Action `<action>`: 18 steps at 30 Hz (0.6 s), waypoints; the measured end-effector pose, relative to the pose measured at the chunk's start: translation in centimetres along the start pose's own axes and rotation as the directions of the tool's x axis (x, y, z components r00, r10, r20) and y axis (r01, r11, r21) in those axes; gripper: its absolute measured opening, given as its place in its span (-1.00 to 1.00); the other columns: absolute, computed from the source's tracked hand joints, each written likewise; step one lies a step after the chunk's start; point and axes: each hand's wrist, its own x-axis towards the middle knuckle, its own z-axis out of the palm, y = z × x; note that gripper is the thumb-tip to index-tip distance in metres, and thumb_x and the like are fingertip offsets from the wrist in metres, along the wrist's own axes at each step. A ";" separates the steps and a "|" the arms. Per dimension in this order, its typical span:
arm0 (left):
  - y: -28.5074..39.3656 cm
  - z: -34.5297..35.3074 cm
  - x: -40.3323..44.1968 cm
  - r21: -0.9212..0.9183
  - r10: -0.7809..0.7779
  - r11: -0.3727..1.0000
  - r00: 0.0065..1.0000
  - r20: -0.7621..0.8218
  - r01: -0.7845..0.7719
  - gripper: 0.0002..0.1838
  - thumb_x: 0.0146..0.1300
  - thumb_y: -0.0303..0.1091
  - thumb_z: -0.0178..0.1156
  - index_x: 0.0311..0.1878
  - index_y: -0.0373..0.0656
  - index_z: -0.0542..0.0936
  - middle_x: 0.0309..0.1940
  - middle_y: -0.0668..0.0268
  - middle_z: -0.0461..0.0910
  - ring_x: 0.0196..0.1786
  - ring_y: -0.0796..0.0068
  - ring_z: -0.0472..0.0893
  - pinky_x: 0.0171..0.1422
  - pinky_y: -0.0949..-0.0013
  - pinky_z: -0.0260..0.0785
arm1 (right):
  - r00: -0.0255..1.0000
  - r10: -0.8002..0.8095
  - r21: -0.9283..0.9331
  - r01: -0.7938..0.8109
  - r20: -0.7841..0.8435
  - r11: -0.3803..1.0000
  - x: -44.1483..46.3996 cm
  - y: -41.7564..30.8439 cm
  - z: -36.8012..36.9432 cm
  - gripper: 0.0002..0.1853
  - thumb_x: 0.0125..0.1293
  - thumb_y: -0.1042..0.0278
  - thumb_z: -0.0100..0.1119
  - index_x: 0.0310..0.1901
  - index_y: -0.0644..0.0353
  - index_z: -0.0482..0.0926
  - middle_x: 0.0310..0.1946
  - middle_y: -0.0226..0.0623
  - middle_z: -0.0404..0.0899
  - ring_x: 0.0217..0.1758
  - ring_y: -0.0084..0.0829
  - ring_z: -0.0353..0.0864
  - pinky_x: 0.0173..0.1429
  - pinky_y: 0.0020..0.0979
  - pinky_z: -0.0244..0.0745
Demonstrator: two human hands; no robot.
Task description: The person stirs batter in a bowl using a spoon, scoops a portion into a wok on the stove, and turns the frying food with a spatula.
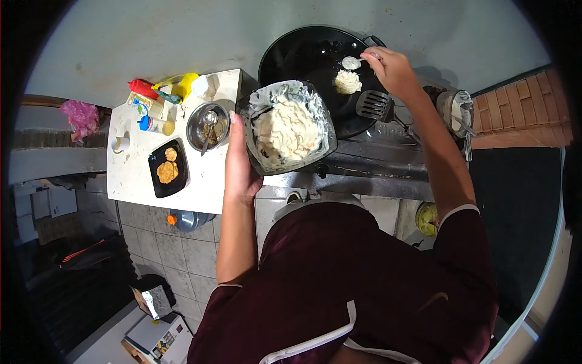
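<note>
Gripping dark, square, glossy bowl [324, 125] in left hand [239, 162], likely heavy, best cradled underneath; pinching silvery metal spoon [359, 61] in right hand [393, 70].

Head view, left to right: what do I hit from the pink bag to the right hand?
Pink bag → cup → black plate → metal bowl → dark bowl → white dollop → right hand.

A plain grey wall [182, 36] runs behind a white table [130, 179]. Reddish-brown brickwork [515, 112] stands at the right. The floor [173, 249] is pale square tile, grimy along the joints.
</note>
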 end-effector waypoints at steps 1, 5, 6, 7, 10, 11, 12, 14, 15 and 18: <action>0.0 0.0 0.1 -0.001 0.008 1.000 1.000 0.001 -0.008 -0.27 0.40 0.25 -0.13 0.31 -0.24 0.31 0.20 0.11 0.44 0.20 0.25 0.48 0.28 0.17 0.36 | 1.000 0.000 -0.001 0.000 -0.001 1.000 -0.3 0.0 -0.1 -0.77 0.33 0.26 0.13 -0.19 0.28 0.61 -0.33 -0.07 0.62 -0.31 -0.05 0.58 -0.19 -0.26 0.49; 0.0 0.0 0.1 -0.008 0.020 1.000 1.000 0.013 -0.020 -0.28 0.40 0.24 -0.13 0.31 -0.24 0.31 0.20 0.11 0.44 0.20 0.26 0.49 0.27 0.17 0.37 | 0.992 -0.121 -0.020 0.121 -0.020 0.992 -1.7 0.3 0.0 -0.80 0.38 0.33 0.07 -0.18 0.29 0.60 -0.33 -0.12 0.62 -0.36 -0.20 0.59 -0.22 -0.32 0.48; 0.0 0.0 0.0 -0.006 0.010 1.000 1.000 0.007 -0.009 -0.28 0.40 0.24 -0.13 0.30 -0.24 0.31 0.19 0.12 0.44 0.20 0.27 0.49 0.27 0.18 0.37 | 0.993 -0.115 -0.046 0.116 0.013 0.992 -2.0 0.3 0.1 -0.80 0.37 0.33 0.08 -0.18 0.29 0.61 -0.32 -0.12 0.62 -0.35 -0.20 0.60 -0.22 -0.32 0.48; 0.1 0.1 0.1 -0.004 -0.001 1.000 1.000 0.002 0.001 -0.28 0.40 0.24 -0.13 0.30 -0.24 0.31 0.19 0.12 0.45 0.19 0.27 0.49 0.27 0.18 0.37 | 0.994 -0.113 -0.048 0.114 0.011 0.992 -2.3 0.3 0.1 -0.80 0.37 0.33 0.08 -0.18 0.29 0.61 -0.32 -0.12 0.62 -0.35 -0.20 0.60 -0.22 -0.32 0.48; 0.1 -0.1 0.2 -0.002 0.007 1.000 1.000 0.014 -0.007 -0.28 0.40 0.24 -0.13 0.30 -0.24 0.31 0.19 0.12 0.45 0.19 0.28 0.49 0.27 0.19 0.37 | 0.998 -0.048 -0.033 0.047 -0.033 0.998 -2.6 0.3 0.1 -0.80 0.36 0.33 0.09 -0.18 0.29 0.61 -0.31 -0.12 0.63 -0.34 -0.18 0.61 -0.20 -0.33 0.49; 0.1 0.1 0.1 0.000 0.005 1.000 1.000 0.016 -0.005 -0.28 0.40 0.24 -0.13 0.30 -0.24 0.31 0.19 0.12 0.45 0.19 0.28 0.49 0.27 0.19 0.37 | 0.999 -0.043 -0.031 0.042 -0.017 0.999 -2.6 0.1 0.1 -0.80 0.36 0.33 0.09 -0.18 0.29 0.61 -0.31 -0.13 0.63 -0.34 -0.20 0.61 -0.19 -0.35 0.50; 0.2 0.2 0.1 0.012 0.003 1.000 1.000 0.017 -0.003 -0.28 0.40 0.25 -0.13 0.31 -0.24 0.31 0.19 0.12 0.45 0.19 0.28 0.49 0.27 0.19 0.37 | 0.999 -0.035 -0.029 0.035 -0.002 0.999 -2.7 0.0 0.0 -0.80 0.36 0.34 0.09 -0.17 0.29 0.61 -0.30 -0.14 0.64 -0.35 -0.22 0.62 -0.19 -0.37 0.51; 0.3 0.3 0.2 0.024 0.003 1.000 1.000 0.024 -0.004 -0.27 0.39 0.25 -0.12 0.31 -0.24 0.31 0.19 0.12 0.45 0.20 0.28 0.49 0.27 0.19 0.37 | 0.996 -0.025 -0.018 0.023 -0.090 1.000 -2.9 0.1 -0.1 -0.79 0.37 0.33 0.07 -0.18 0.30 0.61 -0.32 -0.17 0.64 -0.36 -0.31 0.62 -0.18 -0.41 0.51; 0.1 0.1 0.4 0.014 0.000 1.000 1.000 0.022 -0.001 -0.27 0.39 0.26 -0.11 0.31 -0.24 0.31 0.18 0.12 0.45 0.19 0.28 0.49 0.27 0.20 0.37 | 0.985 -0.019 -0.002 0.019 -0.172 1.000 -2.8 0.1 -0.1 -0.78 0.38 0.32 0.06 -0.19 0.30 0.62 -0.33 -0.19 0.65 -0.37 -0.40 0.63 -0.18 -0.45 0.51; 0.1 0.0 0.3 0.008 -0.002 1.000 1.000 0.015 0.002 -0.26 0.38 0.26 -0.11 0.30 -0.25 0.31 0.18 0.11 0.46 0.18 0.28 0.51 0.26 0.20 0.39 | 0.873 0.321 0.140 -0.290 -0.368 0.947 -2.5 -3.1 -2.3 -0.73 0.40 0.24 0.02 -0.20 0.27 0.61 -0.48 -0.23 0.61 -0.45 -0.39 0.60 -0.29 -0.42 0.46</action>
